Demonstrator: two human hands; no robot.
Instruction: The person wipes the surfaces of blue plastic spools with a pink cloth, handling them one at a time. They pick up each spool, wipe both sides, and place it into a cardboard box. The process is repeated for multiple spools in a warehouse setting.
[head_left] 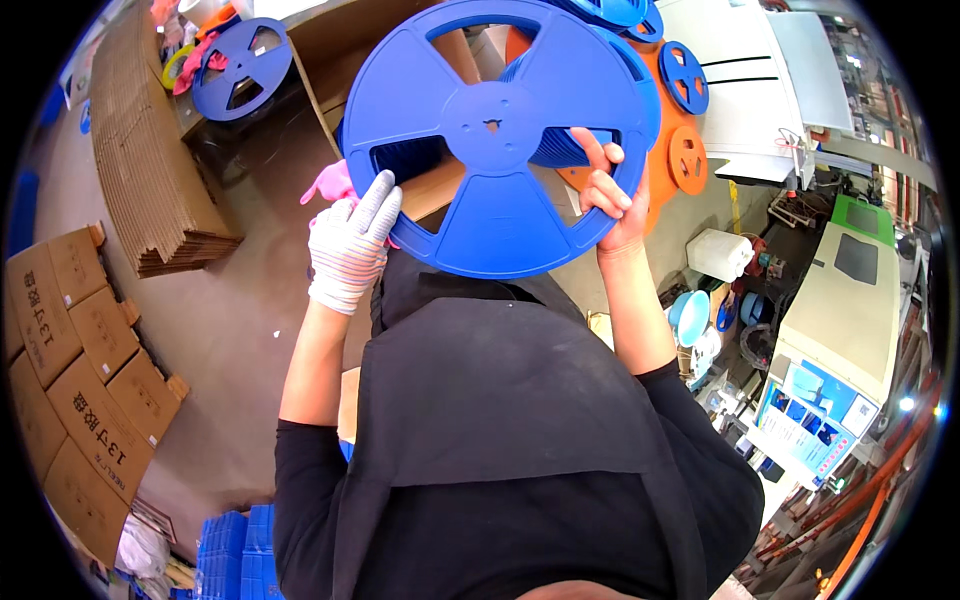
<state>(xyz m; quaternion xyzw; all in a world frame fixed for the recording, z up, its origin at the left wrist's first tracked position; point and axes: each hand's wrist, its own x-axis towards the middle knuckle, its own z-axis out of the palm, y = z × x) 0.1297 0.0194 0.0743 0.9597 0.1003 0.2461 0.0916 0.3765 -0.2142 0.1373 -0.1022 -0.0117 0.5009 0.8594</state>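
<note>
A large blue plastic reel (493,125) with wide cut-out windows is held up in front of me, its flat face toward me. My left hand (352,245), in a striped white and grey glove, grips its lower left rim, with the fingers over the edge. My bare right hand (615,200) holds the right rim, fingers curled through a window. Pink cloth (332,183) shows beside the left hand. Through the windows I see more stacked blue discs and part of an open cardboard box (345,45); the reel hides the rest.
Flattened cardboard (150,150) stands stacked on the left, with another blue reel (242,70) near it. Sealed cartons (95,400) are piled at lower left. Orange reels (687,160) lie beyond my right hand. A beige and green machine (845,290) stands at the right.
</note>
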